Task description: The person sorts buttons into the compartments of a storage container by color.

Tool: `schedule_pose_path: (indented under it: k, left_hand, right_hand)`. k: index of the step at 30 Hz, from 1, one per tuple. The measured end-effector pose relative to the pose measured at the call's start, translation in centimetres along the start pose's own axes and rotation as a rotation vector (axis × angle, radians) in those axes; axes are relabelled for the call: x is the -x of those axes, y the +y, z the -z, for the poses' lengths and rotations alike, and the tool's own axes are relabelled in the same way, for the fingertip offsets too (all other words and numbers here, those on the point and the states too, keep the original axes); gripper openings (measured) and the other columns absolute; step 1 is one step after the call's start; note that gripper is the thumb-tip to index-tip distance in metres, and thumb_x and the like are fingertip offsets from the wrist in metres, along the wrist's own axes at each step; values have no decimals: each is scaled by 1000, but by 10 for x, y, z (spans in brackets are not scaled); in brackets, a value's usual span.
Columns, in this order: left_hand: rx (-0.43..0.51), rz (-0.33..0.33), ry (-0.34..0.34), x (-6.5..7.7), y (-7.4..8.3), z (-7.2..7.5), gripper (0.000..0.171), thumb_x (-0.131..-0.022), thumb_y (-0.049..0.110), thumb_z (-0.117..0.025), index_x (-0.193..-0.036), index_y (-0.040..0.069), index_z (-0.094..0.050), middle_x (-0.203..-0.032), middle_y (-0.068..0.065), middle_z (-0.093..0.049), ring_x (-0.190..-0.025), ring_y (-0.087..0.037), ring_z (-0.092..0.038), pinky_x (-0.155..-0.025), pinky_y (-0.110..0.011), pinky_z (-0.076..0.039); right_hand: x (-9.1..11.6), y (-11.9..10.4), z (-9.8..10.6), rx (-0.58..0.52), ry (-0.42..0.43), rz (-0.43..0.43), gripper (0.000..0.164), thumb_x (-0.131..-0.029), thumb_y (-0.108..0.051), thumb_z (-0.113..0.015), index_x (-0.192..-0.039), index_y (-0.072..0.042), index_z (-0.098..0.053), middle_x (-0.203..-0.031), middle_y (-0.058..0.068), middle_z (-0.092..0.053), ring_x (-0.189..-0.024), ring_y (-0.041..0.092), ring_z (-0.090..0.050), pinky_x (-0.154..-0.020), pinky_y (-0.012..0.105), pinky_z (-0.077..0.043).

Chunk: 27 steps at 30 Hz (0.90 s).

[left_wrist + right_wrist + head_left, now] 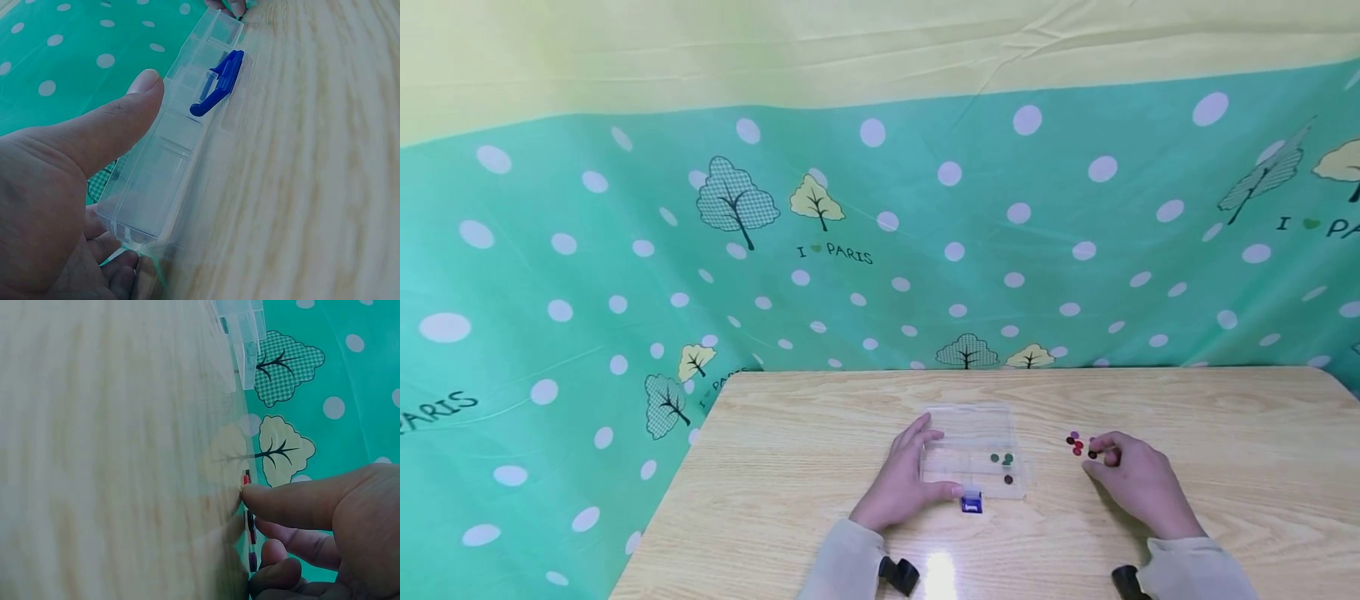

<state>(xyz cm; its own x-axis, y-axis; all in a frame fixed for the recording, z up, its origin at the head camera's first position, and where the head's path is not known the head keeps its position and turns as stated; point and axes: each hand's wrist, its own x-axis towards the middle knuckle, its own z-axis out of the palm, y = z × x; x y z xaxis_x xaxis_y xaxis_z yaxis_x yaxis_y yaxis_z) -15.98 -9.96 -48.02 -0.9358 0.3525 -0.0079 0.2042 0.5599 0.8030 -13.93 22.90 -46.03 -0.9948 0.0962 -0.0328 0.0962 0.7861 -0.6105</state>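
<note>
A clear plastic compartment box [970,437] stands on the table with its blue latch [972,502] at the front. My left hand [904,479] holds its left side, thumb along the front edge and fingers round the left end. Inside, several green buttons [1008,457] and one dark button [1008,479] lie in the right-hand compartments. To the right of the box, my right hand [1138,479] pinches a dark button [1092,455] between thumb and forefinger at table level. Red buttons [1078,447] and a purple button [1074,434] lie just left of its fingertips.
The wooden table [790,467] carries the box and the loose buttons. Behind its far edge hangs a green dotted cloth [925,275] printed with trees. Black straps with small mounts [901,575] sit at both wrists.
</note>
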Motion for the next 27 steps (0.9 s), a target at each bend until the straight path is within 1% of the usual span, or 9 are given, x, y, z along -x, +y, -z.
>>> schedule_pose_path:
  k: [4, 7, 12, 18, 27]
  left_hand:
    - [-4, -2, 3, 1, 0, 0, 88, -72, 46, -86, -145, 12, -50, -167, -4, -19, -151, -35, -19, -116, -64, -24]
    - [-4, 3, -1, 1, 1, 0, 88, -72, 47, -86, -145, 12, -50, -167, -3, -19, -151, -34, -18, -117, -62, -24]
    - [-1, -3, -2, 1, 1, 0, 87, -73, 47, -86, -144, 13, -50, -167, -4, -20, -151, -34, -18, -117, -63, -23]
    - [1, -13, -1, 0, 0, 0, 86, -73, 46, -86, -144, 12, -50, -166, -5, -20, -151, -35, -19, -116, -65, -23]
    - [2, -11, -2, 0, 0, -1, 86, -73, 47, -86, -143, 13, -51, -166, -4, -21, -151, -34, -19, -117, -63, -24]
  right_hand:
    - [0, 0, 0, 2, -1, 4, 28, -91, -16, -72, -109, 4, -65, -87, 7, -59, -76, 21, -50, -65, 34, -40]
    - [0, 0, 0, 0, -2, 4, 25, -91, -15, -71, -107, 3, -65, -86, 6, -58, -75, 21, -50, -64, 33, -40]
    - [0, 0, -2, 1, 3, -7, 18, -93, -10, -66, -106, 2, -66, -82, 5, -56, -72, 21, -48, -62, 32, -38]
    - [0, 0, -1, 5, -7, -16, 15, -96, -9, -62, -105, 2, -67, -81, 6, -56, -72, 22, -49, -61, 32, -38]
    - [-2, -1, 0, -3, -7, -16, 14, -96, -9, -62, -104, 2, -67, -82, 6, -55, -72, 21, -48, -61, 32, -38]
